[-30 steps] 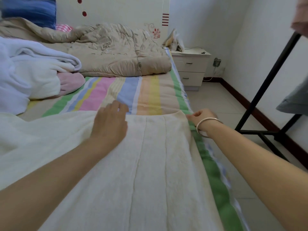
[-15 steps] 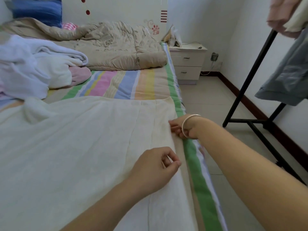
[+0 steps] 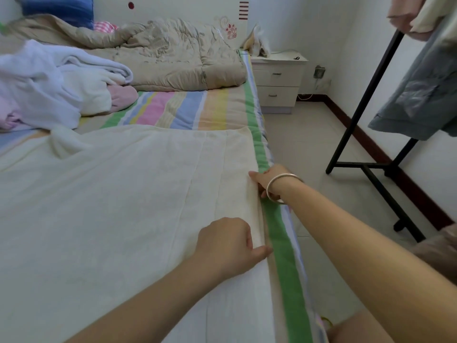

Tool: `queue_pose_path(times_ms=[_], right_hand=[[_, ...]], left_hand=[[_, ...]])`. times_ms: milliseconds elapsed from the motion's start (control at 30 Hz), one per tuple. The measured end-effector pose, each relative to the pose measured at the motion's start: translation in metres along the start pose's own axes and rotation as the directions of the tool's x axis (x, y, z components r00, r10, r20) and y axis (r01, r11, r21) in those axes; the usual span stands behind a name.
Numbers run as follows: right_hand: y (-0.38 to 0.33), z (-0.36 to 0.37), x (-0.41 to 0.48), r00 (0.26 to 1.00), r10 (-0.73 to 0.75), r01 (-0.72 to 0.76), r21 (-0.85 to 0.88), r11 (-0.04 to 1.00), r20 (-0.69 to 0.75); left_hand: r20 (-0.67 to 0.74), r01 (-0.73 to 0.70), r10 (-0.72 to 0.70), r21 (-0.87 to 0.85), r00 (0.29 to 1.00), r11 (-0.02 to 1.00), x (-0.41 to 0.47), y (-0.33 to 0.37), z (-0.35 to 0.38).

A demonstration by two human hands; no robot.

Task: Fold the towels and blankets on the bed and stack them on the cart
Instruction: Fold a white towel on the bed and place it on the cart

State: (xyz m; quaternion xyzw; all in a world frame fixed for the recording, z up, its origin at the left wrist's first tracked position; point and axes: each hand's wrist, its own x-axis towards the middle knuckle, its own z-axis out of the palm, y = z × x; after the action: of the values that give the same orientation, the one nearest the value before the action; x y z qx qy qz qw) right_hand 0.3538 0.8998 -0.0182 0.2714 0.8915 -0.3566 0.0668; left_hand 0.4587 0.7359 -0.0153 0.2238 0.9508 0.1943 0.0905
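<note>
Nearest me, the left hand [image 3: 227,246] is down on the right edge of the cream blanket [image 3: 111,206], fingers curled in tight on the hem, thumb poking out sideways towards the green stripe of the bed [image 3: 279,243]. A little further up that same edge, there's the right hand [image 3: 265,180], silver bangle [image 3: 282,186] on the wrist, thumb on top of the cloth and fingers tucked under, pinching the hem. The blanket itself lies spread flat across the near end of the bed, its right edge running just inside the green stripe, a small rumple at its far left corner. Beyond the blanket's far edge a band of bare striped sheet shows. Past the blanket on the left sits a loose heap of white towels [image 3: 49,82], a pink towel [image 3: 123,95] peeking out beside it. Further back from the blanket, a beige quilt [image 3: 173,60] lies bunched against the headboard, with a blue pillow [image 3: 59,8] behind it. Off to the blanket's right, across the tiled floor, stands a black rack [image 3: 366,102] with a grey garment [image 3: 420,95] hanging from it, and beyond the blanket's far right corner, a white nightstand [image 3: 279,78] sits against the wall.
</note>
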Motion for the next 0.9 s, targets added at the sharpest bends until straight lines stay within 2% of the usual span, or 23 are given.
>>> queue_pose_path(times_ms=[100,233,333,467,567,667,767,900], right_hand=[[0.017,0.015,-0.029,0.996,-0.077,0.081,-0.088,0.993,0.048],[0.03,0.025,-0.053,0.977,-0.168,0.164,-0.04,0.986,-0.134],[0.036,0.021,-0.06,0.975,-0.151,0.151,-0.013,0.989,-0.165],[0.035,0.021,-0.061,0.974,-0.146,0.133,-0.083,0.988,-0.171],[0.029,0.023,-0.063,0.96,-0.155,0.104,-0.218,0.97,-0.232],[0.02,0.029,-0.068,0.884,-0.351,0.204,-0.419,0.885,-0.31],[-0.015,0.058,-0.079,0.822,-0.542,0.383,-0.536,0.753,-0.174],[-0.074,0.13,-0.106,0.823,-0.55,0.525,-0.558,0.642,0.142]], left_hand=[[0.025,0.001,-0.003,0.073,1.0,0.997,-0.003,0.005,0.007],[0.044,-0.043,0.04,0.065,0.998,0.997,-0.002,0.006,0.011],[0.026,-0.04,0.042,-0.053,0.999,0.998,-0.005,0.006,0.012],[0.005,-0.03,0.032,-0.228,0.999,0.973,-0.012,-0.002,0.013],[0.039,-0.056,0.084,-0.47,0.996,0.881,-0.025,-0.012,0.004],[-0.032,-0.07,0.063,-0.548,0.998,0.834,-0.041,-0.036,-0.017],[-0.181,-0.033,-0.072,-0.517,0.981,0.855,-0.049,-0.085,-0.044],[-0.325,0.06,-0.266,-0.526,0.907,0.849,-0.054,-0.158,-0.078]])
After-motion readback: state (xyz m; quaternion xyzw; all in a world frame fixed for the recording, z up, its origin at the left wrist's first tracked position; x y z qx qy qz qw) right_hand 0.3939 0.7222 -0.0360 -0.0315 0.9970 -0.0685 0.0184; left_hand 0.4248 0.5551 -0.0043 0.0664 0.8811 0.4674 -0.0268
